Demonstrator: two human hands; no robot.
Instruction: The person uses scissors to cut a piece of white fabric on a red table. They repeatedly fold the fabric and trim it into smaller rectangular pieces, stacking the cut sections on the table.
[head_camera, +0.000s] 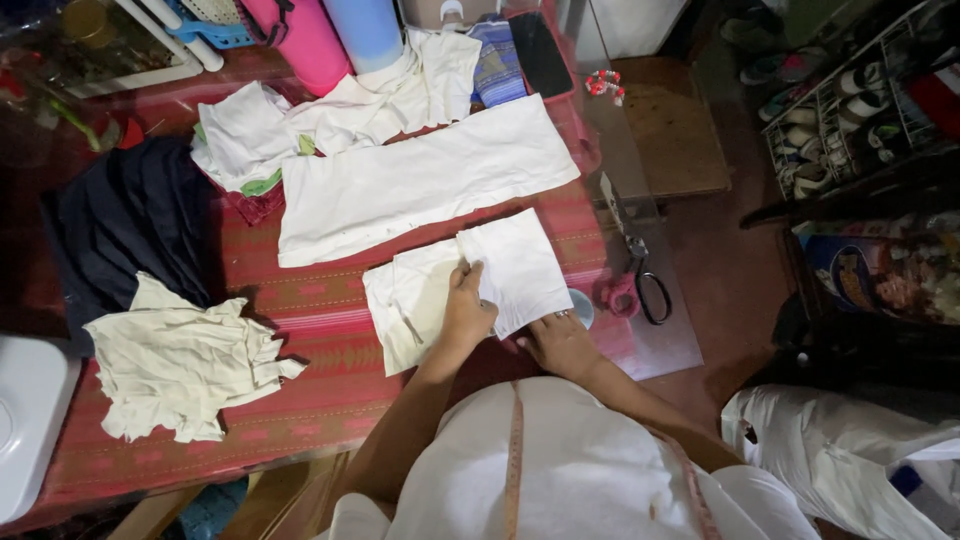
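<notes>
Both hands atop white cloth piece

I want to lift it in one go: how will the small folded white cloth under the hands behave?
Probably floppy: the folded white cloth lies flat in thin layers. Likely light; the left hand lifts an edge by fingertips.

So the surface has a red patterned cloth over it, with a long white fabric strip across the middle and a smaller folded white piece just below. A crumpled cream rag and dark fabric sit left, pink-handled scissors right.
</notes>
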